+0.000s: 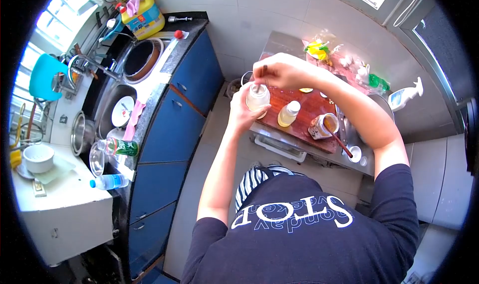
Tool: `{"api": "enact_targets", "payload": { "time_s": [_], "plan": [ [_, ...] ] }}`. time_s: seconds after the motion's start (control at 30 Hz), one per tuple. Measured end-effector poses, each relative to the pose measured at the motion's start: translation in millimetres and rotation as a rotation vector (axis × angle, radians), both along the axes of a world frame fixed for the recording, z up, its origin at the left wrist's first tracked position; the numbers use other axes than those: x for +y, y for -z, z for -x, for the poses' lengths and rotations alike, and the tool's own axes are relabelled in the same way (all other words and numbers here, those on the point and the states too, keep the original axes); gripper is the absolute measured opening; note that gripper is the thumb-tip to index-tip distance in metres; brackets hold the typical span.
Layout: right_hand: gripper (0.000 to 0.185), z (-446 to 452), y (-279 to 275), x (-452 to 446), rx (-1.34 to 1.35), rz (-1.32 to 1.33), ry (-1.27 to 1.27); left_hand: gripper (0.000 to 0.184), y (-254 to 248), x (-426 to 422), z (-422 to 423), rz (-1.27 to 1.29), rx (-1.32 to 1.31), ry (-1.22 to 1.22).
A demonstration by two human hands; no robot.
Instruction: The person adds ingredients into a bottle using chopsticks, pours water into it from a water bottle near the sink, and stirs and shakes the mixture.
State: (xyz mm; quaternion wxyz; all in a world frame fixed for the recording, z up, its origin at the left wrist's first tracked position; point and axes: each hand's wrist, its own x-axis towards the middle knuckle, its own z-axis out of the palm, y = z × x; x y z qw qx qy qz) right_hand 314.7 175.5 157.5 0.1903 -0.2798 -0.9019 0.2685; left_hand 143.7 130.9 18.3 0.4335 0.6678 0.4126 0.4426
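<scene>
My left hand (242,112) is wrapped round a clear bottle (258,98) with pale, cloudy contents, holding it upright near the left edge of the reddish-brown board (309,104). Above its mouth, my right hand (279,74) pinches a dark, thin-handled utensil (263,74) that reaches down into the neck; its lower end cannot be made out. A smaller bottle of yellowish liquid with a white cap (288,114) stands just right of the held one. Further right is a glass jar (319,128) of brown-orange contents, with a brown handle (339,142) sticking out.
A white lid (355,154) lies by the table's front edge. Behind my right arm are a yellow-green package (317,50), a green bottle (378,82) and a white spray bottle (405,95). Left, a counter over blue cabinets (164,114) carries a sink (111,97) and bottles.
</scene>
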Motion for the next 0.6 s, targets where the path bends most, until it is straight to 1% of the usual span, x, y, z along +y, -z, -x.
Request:
{"api": "enact_targets", "payload": {
  "time_s": [0.03,0.07,0.13,0.2,0.27,0.3,0.33,0.4,0.47,0.5,0.53,0.6],
  "plan": [
    [0.017,-1.5,0.1,-2.1,-0.123,-0.019,-0.021,0.074,0.3,0.5,0.6,-0.001,0.001,0.000],
    [0.018,-1.6,0.2,-4.4,-0.111,0.076,-0.005,0.074,1.2,1.7,1.0,-0.021,0.048,-0.003],
    [0.021,-0.2,-2.3,-1.9,0.156,0.213,0.062,0.074,-4.6,-0.5,-1.0,-0.039,0.095,-0.007],
    [0.022,-2.8,3.6,1.9,0.158,0.177,0.068,0.060,-12.0,-6.3,-4.6,-0.195,0.027,-0.147],
    [0.019,-4.0,4.7,-0.3,-0.194,0.065,-0.049,0.060,-6.3,-4.4,-7.0,-0.173,0.012,-0.139],
    [0.018,-3.9,9.9,3.3,-0.058,0.183,0.025,0.060,-6.5,-4.4,-8.2,-0.149,-0.006,-0.132],
    [0.018,-2.7,14.5,4.9,0.166,0.210,0.058,0.060,-7.5,-4.9,-8.1,-0.148,-0.006,-0.133],
    [0.019,-3.9,15.9,9.0,0.112,0.134,0.061,0.061,-13.3,-7.0,-5.8,-0.148,0.026,-0.134],
    [0.017,-5.5,12.7,1.4,-0.177,0.038,-0.005,0.062,-15.0,-7.4,-5.6,-0.149,0.042,-0.135],
    [0.015,-4.1,15.8,1.2,-0.115,0.097,-0.033,0.062,-14.9,-7.2,-6.6,-0.168,0.032,-0.131],
    [0.015,-2.9,17.9,1.8,-0.115,0.097,-0.032,0.062,-14.7,-7.1,-7.1,-0.187,0.022,-0.125],
    [0.016,-0.1,21.2,4.4,0.258,0.386,0.109,0.062,-13.0,-6.6,-6.7,-0.186,0.020,-0.136]
  ]
}}
